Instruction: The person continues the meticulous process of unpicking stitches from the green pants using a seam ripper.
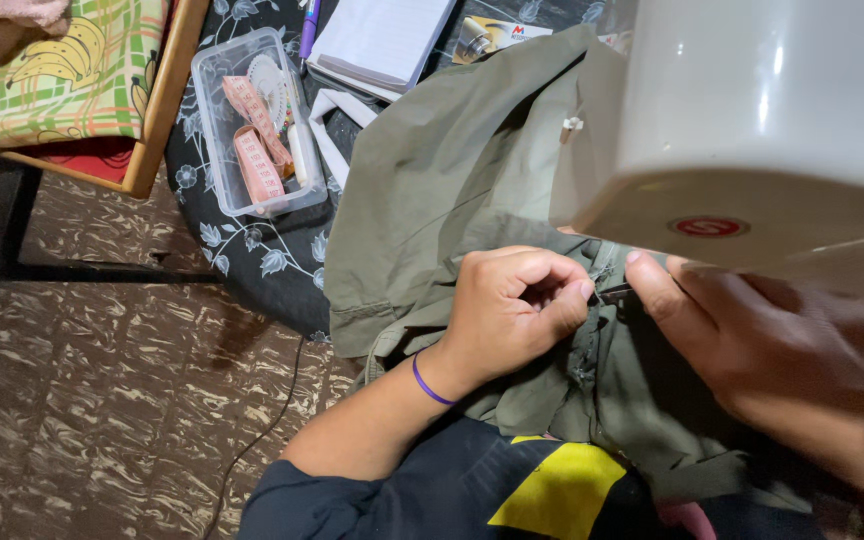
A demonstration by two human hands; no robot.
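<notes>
**Both hands pinching olive cloth under the sewing machine**

Nearest to me, my lap shows a dark garment with a yellow patch [562, 490], and the olive-green cloth [432, 170] spills over it from the counter. I take the white sewing machine [752, 110] as my landmark; its head fills the upper right of my view.

Just below the machine's near edge, my left hand [512, 310] is curled almost shut, thumb and forefinger pinching a fold of the cloth; a purple band [430, 385] rings that wrist. My right hand [752, 350] comes in from the right, its thumb tip pressed down on the same fold, touching a small dark thing I cannot make out; the rest of its fingers are hidden, so I cannot tell how closed it is. I judge the two hands meet here to keep the fold taut and flat.

The cloth's long axis runs from my lap up and away to the left of the machine, one broad panel lying smooth.

Farther left of the machine, on the floral-covered counter [272, 260], stands a clear plastic box [252, 120] with a pink measuring tape [255, 160] inside. Beyond it lie a white notebook [382, 40] and a purple pen [309, 25]. Farthest left, a wooden-framed seat with a checked cushion [82, 70] stands over the patterned floor [102, 400].
</notes>
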